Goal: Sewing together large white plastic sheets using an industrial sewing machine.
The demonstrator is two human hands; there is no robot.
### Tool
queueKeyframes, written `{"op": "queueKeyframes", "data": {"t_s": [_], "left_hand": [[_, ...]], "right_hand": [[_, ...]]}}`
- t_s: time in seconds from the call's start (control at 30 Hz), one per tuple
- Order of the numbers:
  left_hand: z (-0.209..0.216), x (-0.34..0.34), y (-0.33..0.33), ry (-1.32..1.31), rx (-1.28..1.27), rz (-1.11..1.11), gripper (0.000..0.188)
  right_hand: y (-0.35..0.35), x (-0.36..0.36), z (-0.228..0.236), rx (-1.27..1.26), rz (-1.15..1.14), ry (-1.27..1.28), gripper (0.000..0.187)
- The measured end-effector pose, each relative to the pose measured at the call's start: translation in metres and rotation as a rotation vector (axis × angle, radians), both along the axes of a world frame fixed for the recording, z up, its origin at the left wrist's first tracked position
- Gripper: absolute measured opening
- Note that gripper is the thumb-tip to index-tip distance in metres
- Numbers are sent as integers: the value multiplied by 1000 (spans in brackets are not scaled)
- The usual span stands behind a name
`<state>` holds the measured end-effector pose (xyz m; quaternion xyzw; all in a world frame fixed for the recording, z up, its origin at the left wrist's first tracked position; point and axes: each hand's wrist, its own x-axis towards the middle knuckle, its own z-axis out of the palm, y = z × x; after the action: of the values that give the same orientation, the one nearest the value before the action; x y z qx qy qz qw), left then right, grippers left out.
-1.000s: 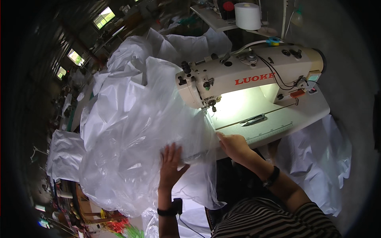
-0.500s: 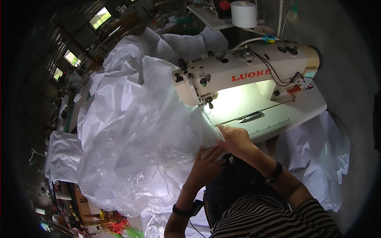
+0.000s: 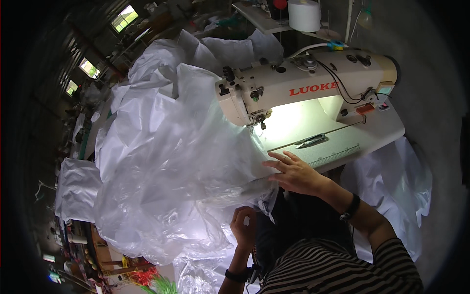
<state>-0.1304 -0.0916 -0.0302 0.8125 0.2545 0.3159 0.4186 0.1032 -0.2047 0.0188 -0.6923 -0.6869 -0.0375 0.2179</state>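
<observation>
A large white, partly see-through plastic sheet (image 3: 161, 161) lies bunched to the left of a sewing machine (image 3: 313, 81), its right edge running under the needle area (image 3: 254, 127). My right hand (image 3: 296, 172) is open, fingers spread, over the sheet's edge at the front of the lit machine bed. Lower and to the left, my left hand (image 3: 244, 226) is closed with curled fingers beside the sheet's near edge. Whatever its fingers hold, if anything, is hidden. A pair of thread snips (image 3: 312, 140) rests on the machine bed, beyond my right hand.
More white sheeting (image 3: 387, 191) hangs right of the machine. A white thread cone (image 3: 303, 15) stands on a shelf behind it. A folded white piece (image 3: 78, 188) lies at the far left. Red and green strands (image 3: 164, 284) show at the lower left.
My left hand has drawn down toward me, away from my right hand, and its fingers have curled. My right hand's fingers have spread apart. The sheet's near edge has shifted.
</observation>
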Motion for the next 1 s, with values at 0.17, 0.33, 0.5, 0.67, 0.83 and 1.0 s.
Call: {"op": "queueKeyframes", "data": {"t_s": [0.17,0.33,0.5,0.67,0.83,1.0], "left_hand": [[8,16,10,5,89,-27,41],[4,26,5,185,163,-14,54],[4,21,22,-7,108,57,15],[32,23,46,-206,-4,95,17],[48,33,33,22,477,-118,56],[33,43,16,299,673,-234,74]], "right_hand": [[19,-6,6,202,-74,188,12],[31,-7,8,353,-159,540,10],[36,0,4,334,-205,561,10],[36,1,1,167,-347,608,15],[25,2,-7,381,-275,501,21],[14,6,-17,147,-130,246,24]]}}
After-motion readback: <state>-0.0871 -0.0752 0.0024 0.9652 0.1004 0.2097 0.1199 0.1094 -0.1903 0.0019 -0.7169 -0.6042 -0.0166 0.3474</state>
